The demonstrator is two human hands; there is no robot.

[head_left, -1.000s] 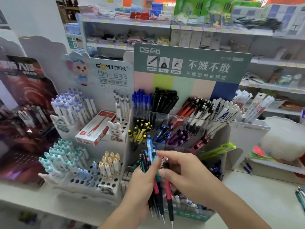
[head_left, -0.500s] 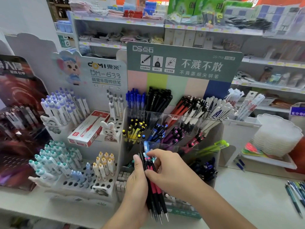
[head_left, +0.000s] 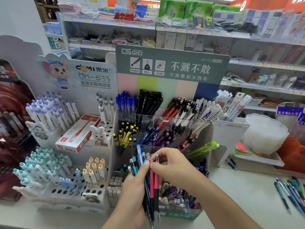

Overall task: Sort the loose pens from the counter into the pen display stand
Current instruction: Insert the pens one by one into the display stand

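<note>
My left hand (head_left: 132,194) grips a bundle of pens (head_left: 145,182), tips down, with teal, blue, black and pink barrels. My right hand (head_left: 173,166) pinches the tops of two pink pens (head_left: 154,180) in that bundle between thumb and forefinger. Both hands are in front of the tiered pen display stand (head_left: 171,71), whose clear compartments hold blue, black, red, white, yellow, purple and pink pens. More loose pens (head_left: 290,192) lie on the white counter at the far right.
A white DOMI stand (head_left: 66,179) with capped pens and a red-and-white box (head_left: 77,133) is at the left. A white bin of packaged refills (head_left: 231,129) and a stack of white trays (head_left: 264,134) stand at the right. Store shelves fill the back.
The bundle has fanned out slightly in my left hand. My right hand has shifted from covering the pens to pinching the tops of the pink ones.
</note>
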